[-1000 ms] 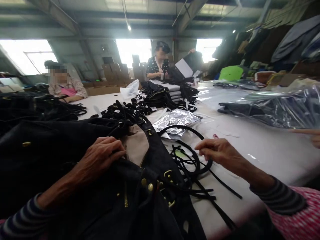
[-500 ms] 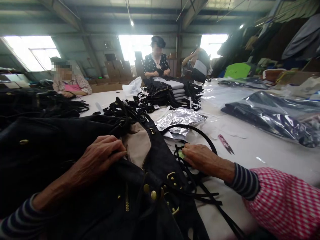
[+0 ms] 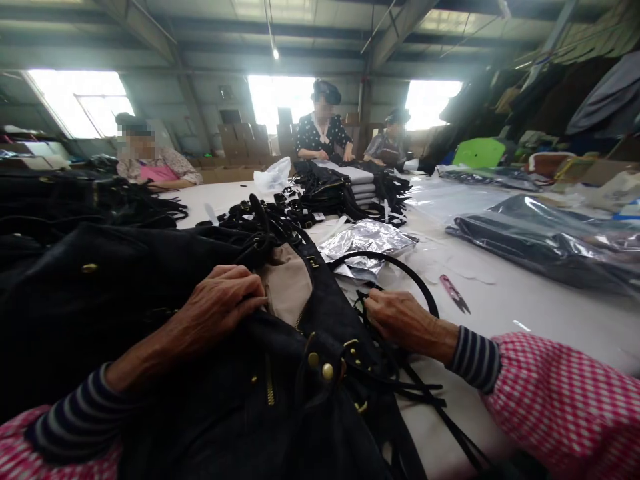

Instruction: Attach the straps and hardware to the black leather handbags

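Note:
A black bag (image 3: 220, 400) with gold studs, buckles and short zips lies in front of me. Its zipped opening gapes, showing the beige lining (image 3: 286, 283). My left hand (image 3: 220, 303) is closed on the bag's edge beside this opening, thumb against the rim. To the right of the bag, my right hand (image 3: 400, 319) is closed with its fingertips among thin black straps (image 3: 425, 393); it seems to pinch one, though the fingers partly hide it. A curved black handle (image 3: 400, 260) arches just behind that hand.
Pink thread snips (image 3: 454, 293) lie right of my right hand. Behind the bag are a silvery plastic packet (image 3: 367, 243) and a stack of black bags (image 3: 333, 187). Plastic-wrapped goods (image 3: 545, 243) lie at right. Several co-workers, including a person in a dotted top (image 3: 323, 137), are across the table.
The view has shifted slightly. My left hand keeps its place at the bag's opening. My right hand stays among the straps, now covering most of a greenish thing seen there before.

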{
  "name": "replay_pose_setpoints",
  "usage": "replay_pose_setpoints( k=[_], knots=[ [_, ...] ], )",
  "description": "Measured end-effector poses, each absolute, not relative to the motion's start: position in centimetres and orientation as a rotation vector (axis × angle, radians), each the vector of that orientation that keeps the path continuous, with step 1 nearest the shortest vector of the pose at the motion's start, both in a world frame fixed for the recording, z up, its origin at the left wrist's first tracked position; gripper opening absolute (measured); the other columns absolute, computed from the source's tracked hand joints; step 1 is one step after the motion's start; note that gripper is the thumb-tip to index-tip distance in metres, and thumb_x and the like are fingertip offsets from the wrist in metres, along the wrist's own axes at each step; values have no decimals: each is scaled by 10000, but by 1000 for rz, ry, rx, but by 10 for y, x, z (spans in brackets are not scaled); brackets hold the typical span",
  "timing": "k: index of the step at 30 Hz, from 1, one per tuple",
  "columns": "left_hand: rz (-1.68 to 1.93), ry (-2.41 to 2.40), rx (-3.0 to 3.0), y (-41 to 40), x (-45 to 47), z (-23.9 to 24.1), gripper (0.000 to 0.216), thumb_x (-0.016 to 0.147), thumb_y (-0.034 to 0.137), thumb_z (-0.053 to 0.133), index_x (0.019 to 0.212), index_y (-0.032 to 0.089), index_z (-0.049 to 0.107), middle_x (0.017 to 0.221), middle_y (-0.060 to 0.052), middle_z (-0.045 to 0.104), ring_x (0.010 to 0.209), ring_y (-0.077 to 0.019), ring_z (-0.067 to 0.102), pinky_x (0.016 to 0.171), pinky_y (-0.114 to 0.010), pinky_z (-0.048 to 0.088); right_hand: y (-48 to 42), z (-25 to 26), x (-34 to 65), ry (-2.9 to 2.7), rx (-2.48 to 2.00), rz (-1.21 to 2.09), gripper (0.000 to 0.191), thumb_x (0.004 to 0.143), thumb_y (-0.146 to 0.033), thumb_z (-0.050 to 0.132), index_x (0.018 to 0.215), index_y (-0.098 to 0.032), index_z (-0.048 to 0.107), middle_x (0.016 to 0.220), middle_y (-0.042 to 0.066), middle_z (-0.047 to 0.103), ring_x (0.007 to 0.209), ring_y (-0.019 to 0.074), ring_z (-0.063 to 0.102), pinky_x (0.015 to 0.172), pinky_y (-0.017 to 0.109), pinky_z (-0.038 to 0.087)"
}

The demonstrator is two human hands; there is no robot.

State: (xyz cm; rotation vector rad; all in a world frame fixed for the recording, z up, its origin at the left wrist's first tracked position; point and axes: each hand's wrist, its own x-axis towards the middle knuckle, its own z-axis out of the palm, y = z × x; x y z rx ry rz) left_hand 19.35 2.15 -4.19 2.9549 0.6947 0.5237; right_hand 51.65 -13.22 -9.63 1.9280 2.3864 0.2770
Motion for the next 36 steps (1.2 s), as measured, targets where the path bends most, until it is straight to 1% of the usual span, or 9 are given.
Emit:
replay_pose_setpoints(
  k=[6, 10, 14, 19, 24, 27, 31, 33, 36],
  knots=[
    [545, 621, 3027, 19, 192, -40, 361, 1021, 474, 450, 889, 228, 679, 897, -14, 655, 889, -191, 580, 945, -362, 381, -136, -95, 540, 2510, 2562, -123, 147, 830, -192, 539, 728, -172, 643, 708, 23, 634, 665, 152, 574, 640, 257, 391],
    [538, 585, 3082, 18, 193, -41, 367, 1036, 451, 426, 880, 228, 673, 881, -15, 650, 857, -180, 577, 934, -359, 382, -140, -82, 546, 2424, 2906, -576, 227, 810, -344, 577, 673, -180, 654, 633, 11, 617, 583, 144, 531, 555, 257, 380],
    [503, 598, 3113, 18, 194, -41, 342, 1038, 432, 431, 881, 227, 656, 883, -13, 651, 864, -177, 575, 942, -356, 371, -143, -68, 540, 2284, 3170, -1166, 315, 748, -479, 643, 670, -175, 628, 572, -4, 533, 488, 104, 406, 445, 238, 293],
    [279, 575, 3091, 12, 196, -22, 290, 1053, 384, 435, 949, 235, 661, 947, -2, 668, 943, -175, 578, 990, -339, 337, -122, -54, 506, 2350, 3104, -1725, 334, 705, -496, 717, 655, -183, 612, 517, -30, 468, 439, 73, 334, 395, 211, 204],
    [-89, 456, 2981, 2, 195, 18, 224, 1047, 374, 474, 1103, 279, 669, 1070, 13, 689, 1055, -183, 555, 1039, -317, 310, -72, -51, 436, 2609, 2833, -2185, 260, 740, -427, 714, 717, -181, 632, 545, -22, 553, 434, 82, 431, 395, 193, 311],
    [-191, 464, 2934, -2, 194, 38, 226, 1011, 393, 541, 1183, 296, 650, 1148, 7, 675, 1121, -205, 546, 1051, -318, 313, -46, -63, 403, 2669, 2793, -2193, 206, 786, -380, 660, 728, -187, 615, 548, -22, 567, 437, 92, 464, 407, 198, 363],
    [-283, 461, 2983, -3, 198, 46, 314, 890, 285, 649, 1203, 284, 623, 1102, 2, 666, 1030, -224, 547, 935, -331, 360, -33, -87, 394, 2639, 2955, -1887, 190, 813, -373, 613, 744, -196, 612, 547, -19, 569, 438, 120, 508, 418, 229, 411],
    [-360, 462, 3071, -3, 203, 41, 397, 796, 190, 660, 1183, 260, 608, 1052, -11, 661, 975, -235, 532, 892, -357, 355, -33, -94, 397, 2700, 2937, -1720, 198, 827, -384, 597, 758, -199, 616, 557, -15, 581, 444, 128, 526, 435, 241, 429],
    [-420, 483, 3228, -4, 210, 28, 383, 720, 141, 632, 1095, 218, 600, 1034, -44, 641, 945, -247, 507, 873, -400, 335, -37, -96, 400, 2746, 2931, -1582, 222, 850, -403, 573, 769, -201, 617, 550, -12, 592, 443, 136, 544, 445, 246, 440]
  ],
)
